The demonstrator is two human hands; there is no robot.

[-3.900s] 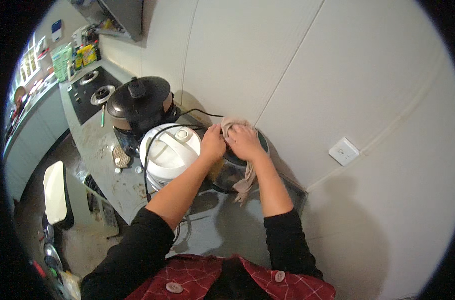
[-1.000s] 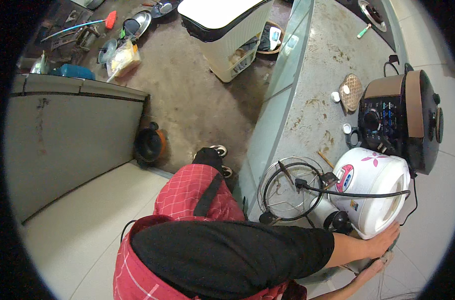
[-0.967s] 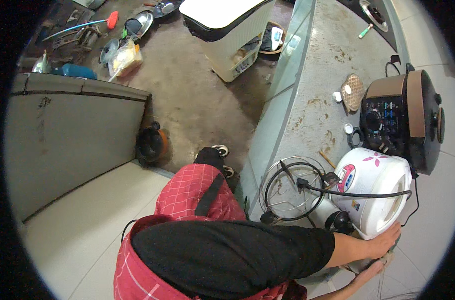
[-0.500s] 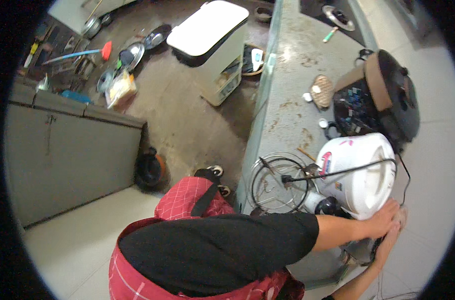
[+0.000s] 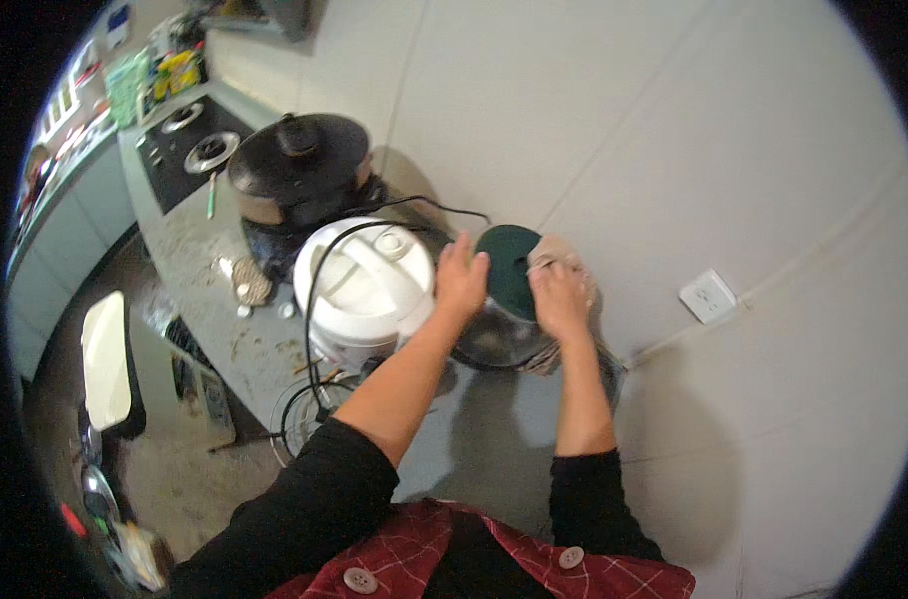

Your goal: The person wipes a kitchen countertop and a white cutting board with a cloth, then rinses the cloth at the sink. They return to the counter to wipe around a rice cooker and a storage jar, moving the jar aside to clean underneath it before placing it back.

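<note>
My left hand, fingers a little apart, rests against the left rim of a dark round appliance with a green top, beside a white rice cooker. My right hand grips a beige cloth at the appliance's right side; the cloth hangs down along it. A black cord loops over the white cooker's lid.
A larger black cooker stands behind, near a cooktop. Small caps, a mat and a wire rack lie on the counter. A wall socket is at the right, a lidded bin at lower left.
My view has swung from the floor back to wall and counter. Compared with the oldest frame, my hands have moved apart and the cloth has shifted right, uncovering more green top.
</note>
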